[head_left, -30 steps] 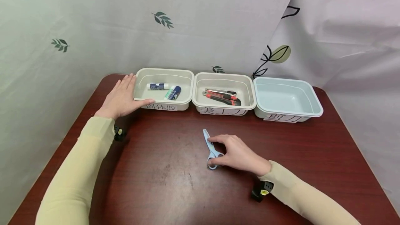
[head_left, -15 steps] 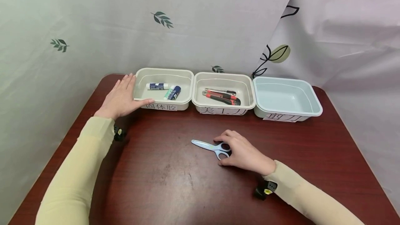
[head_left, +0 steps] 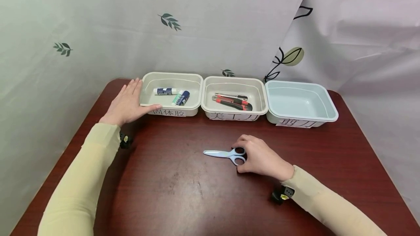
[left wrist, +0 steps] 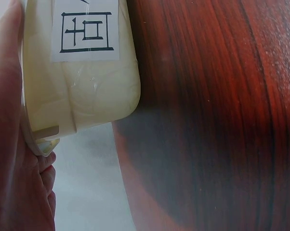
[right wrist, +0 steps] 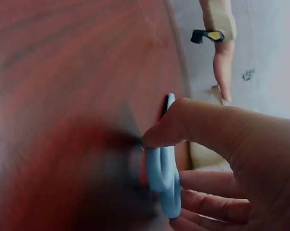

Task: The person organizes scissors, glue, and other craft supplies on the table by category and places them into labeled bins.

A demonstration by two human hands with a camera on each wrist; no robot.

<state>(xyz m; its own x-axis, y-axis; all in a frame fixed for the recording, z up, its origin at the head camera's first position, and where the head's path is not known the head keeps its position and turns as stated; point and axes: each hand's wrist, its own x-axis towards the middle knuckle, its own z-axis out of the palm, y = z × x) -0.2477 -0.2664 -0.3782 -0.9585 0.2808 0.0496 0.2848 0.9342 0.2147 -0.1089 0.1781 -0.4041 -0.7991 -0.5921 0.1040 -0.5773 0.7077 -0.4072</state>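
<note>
Gripping the handle loops of the pale blue scissors [head_left: 225, 154] on the table [head_left: 183, 188], your right hand [head_left: 262, 157] is curling round them, while your left hand [head_left: 126, 102] is lying flat against the left tray [head_left: 193, 105]. In the right wrist view, your thumb is pressing the loop [right wrist: 160, 179]; be seating fingers fully before lifting, keeping blades closed.

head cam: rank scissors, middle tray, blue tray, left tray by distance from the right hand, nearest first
1. scissors: handles in the right hand, blades pointing left on the table.
2. middle tray: behind the hand, holds the utility knives.
3. blue tray: back right; close to the middle tray in distance, not a firm call.
4. left tray: back left, at the left hand.
</note>
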